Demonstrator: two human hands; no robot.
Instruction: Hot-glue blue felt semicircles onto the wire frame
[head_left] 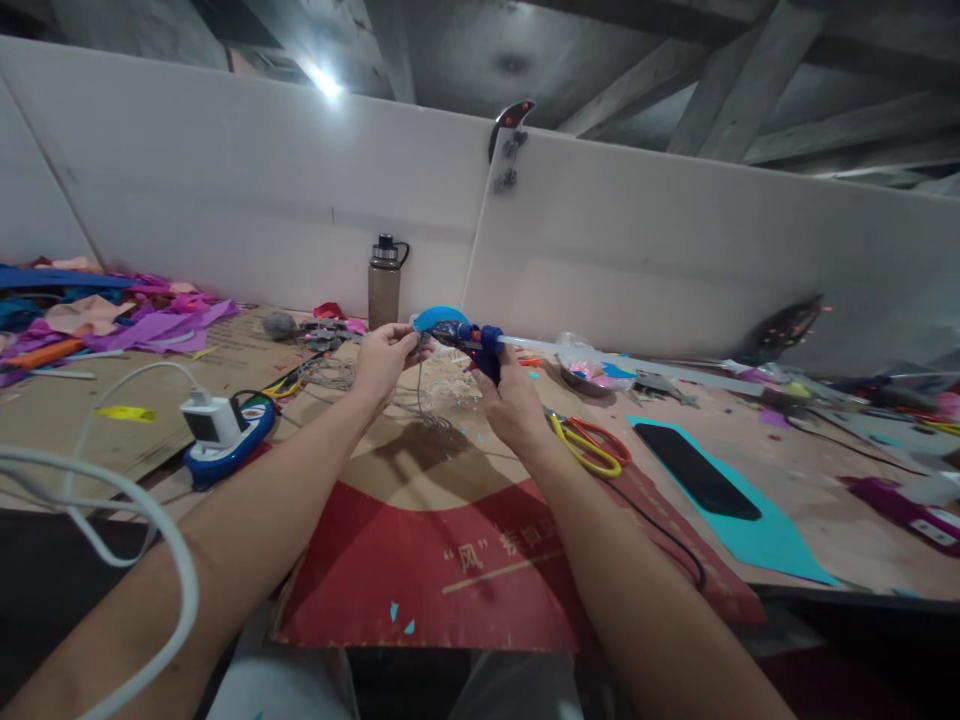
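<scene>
Right hand (514,402) grips blue glue gun (489,352) | translucent stick (615,358) | left hand (385,362) holds blue piece (441,317)

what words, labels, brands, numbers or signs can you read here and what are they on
"“风” 疾如": on the red cardboard; whatever follows is cut off by the right forearm.
Smaller print on the cardboard's right side: too blurred to read.
Yellow strip: marks too small to read.
Magenta tool: white label, too blurred to read.

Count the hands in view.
2: the left hand is near the front end of the glue gun, and the right hand grips its handle.
</scene>
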